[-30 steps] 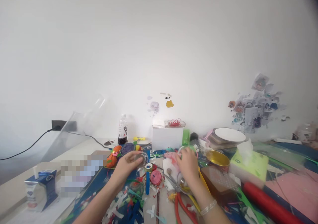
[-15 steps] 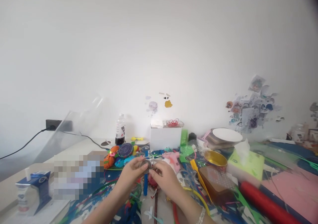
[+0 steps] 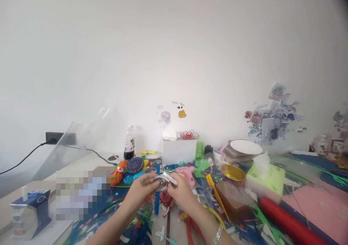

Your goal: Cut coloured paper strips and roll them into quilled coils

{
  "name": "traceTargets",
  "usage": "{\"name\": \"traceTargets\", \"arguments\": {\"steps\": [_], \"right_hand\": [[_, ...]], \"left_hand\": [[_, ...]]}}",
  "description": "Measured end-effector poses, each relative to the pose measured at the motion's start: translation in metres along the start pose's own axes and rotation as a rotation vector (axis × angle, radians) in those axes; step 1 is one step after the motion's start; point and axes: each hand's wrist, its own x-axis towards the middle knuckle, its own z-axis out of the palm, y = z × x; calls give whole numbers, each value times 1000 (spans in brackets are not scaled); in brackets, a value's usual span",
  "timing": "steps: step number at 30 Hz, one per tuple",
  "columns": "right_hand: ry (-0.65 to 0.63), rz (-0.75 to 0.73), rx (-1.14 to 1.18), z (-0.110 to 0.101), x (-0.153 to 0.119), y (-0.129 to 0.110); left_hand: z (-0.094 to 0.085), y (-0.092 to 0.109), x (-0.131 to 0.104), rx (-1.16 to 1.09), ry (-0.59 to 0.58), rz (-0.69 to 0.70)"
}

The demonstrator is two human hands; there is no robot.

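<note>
My left hand [image 3: 143, 187] pinches a round, silvery coil [image 3: 160, 183] of wound strip between thumb and fingers. From the coil a ridged silvery strip [image 3: 171, 179] runs to my right hand [image 3: 181, 191], whose closed fingers grip it. What the strip is made of I cannot tell. Just below the coil lies a red coiled piece [image 3: 165, 197], partly hidden. A blue strip [image 3: 157, 203] stands out beneath my left fingers. Left of my hands is a dark purple coiled disc [image 3: 135, 164] among orange and blue pieces.
Coloured scraps cover the table around my hands. A dark-liquid bottle [image 3: 129, 142] and a white box [image 3: 179, 150] stand at the back. To the right are a gold-coloured tin [image 3: 233, 173], a tissue box [image 3: 266, 179] and a red roll [image 3: 288, 219]. A blue-white carton [image 3: 31, 212] stands left.
The ridged strip now shows between coil and right hand, where before only the round coil was visible. My right hand has turned slightly. The whole view has shifted a little.
</note>
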Motion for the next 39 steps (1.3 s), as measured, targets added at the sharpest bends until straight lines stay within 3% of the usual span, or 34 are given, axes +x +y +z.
{"name": "traceTargets", "arguments": {"steps": [8,22,35,39], "right_hand": [[25,76,120,3,4,5],[169,77,-74,-12,8,16],[441,206,-133,-71,18,36],[443,238,-176,-78,20,41]], "left_hand": [[6,4,-8,59,-8,35],[-2,4,-2,49,54,20],[-33,10,11,-169,198,37],[-39,7,15,-227,237,59]]}}
